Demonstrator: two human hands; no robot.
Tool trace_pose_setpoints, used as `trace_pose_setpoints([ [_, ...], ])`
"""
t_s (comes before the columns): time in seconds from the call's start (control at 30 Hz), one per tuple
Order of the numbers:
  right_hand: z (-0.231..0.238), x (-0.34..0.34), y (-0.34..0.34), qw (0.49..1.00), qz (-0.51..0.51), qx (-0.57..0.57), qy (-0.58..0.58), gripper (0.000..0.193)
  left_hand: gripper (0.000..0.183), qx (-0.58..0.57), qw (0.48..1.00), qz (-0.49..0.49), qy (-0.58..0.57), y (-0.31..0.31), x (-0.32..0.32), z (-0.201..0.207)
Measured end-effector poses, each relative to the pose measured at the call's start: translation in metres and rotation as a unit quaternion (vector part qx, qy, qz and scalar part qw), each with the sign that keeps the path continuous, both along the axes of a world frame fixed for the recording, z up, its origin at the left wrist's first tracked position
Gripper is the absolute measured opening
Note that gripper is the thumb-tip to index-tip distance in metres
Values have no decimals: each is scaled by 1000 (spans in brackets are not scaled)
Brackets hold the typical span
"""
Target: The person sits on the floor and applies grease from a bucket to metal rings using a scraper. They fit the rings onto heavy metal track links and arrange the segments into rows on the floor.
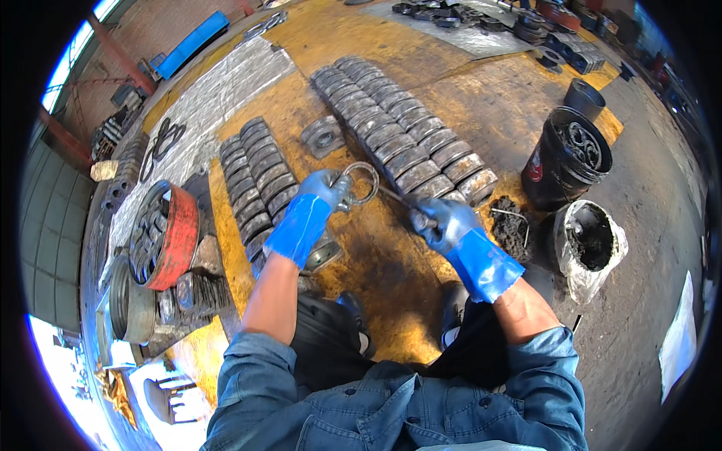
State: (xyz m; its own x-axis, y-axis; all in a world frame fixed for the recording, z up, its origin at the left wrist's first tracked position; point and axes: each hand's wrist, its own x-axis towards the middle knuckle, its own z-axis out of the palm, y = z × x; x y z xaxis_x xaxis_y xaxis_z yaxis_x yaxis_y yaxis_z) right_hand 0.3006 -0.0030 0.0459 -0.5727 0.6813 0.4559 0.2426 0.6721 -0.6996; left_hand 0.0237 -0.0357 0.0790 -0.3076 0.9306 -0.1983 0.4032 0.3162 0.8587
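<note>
My left hand (323,188), in a blue rubber glove, is closed on a metal ring (374,184), held upright above the floor between two groups of metal blocks. My right hand (445,222), gloved alike, is wrapped round the handle of a thin rod-like tool (395,197). The tool's tip points left toward the ring; whether they touch I cannot tell. Beyond the ring, a single block with a round hole (323,137) lies on the floor. The long double row of rounded blocks (391,128) runs away from me, and a shorter group (256,173) stands left.
At right stand a black bucket of metal rings (568,158), a bag-lined bucket with dark grease (590,240) and a dark grease heap (511,229). A red-rimmed drum of parts (173,237) is at left. A grey sheet (218,98) covers floor further off.
</note>
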Motion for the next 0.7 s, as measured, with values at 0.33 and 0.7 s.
trace_pose_setpoints([
  [0.33,11,2,-4,944,36,-317,86,39,25,-32,999,-36,19,8,-6,-27],
  [0.7,22,14,4,985,39,139,-90,42,31,-101,994,-29,-38,-1,-15,-17],
])
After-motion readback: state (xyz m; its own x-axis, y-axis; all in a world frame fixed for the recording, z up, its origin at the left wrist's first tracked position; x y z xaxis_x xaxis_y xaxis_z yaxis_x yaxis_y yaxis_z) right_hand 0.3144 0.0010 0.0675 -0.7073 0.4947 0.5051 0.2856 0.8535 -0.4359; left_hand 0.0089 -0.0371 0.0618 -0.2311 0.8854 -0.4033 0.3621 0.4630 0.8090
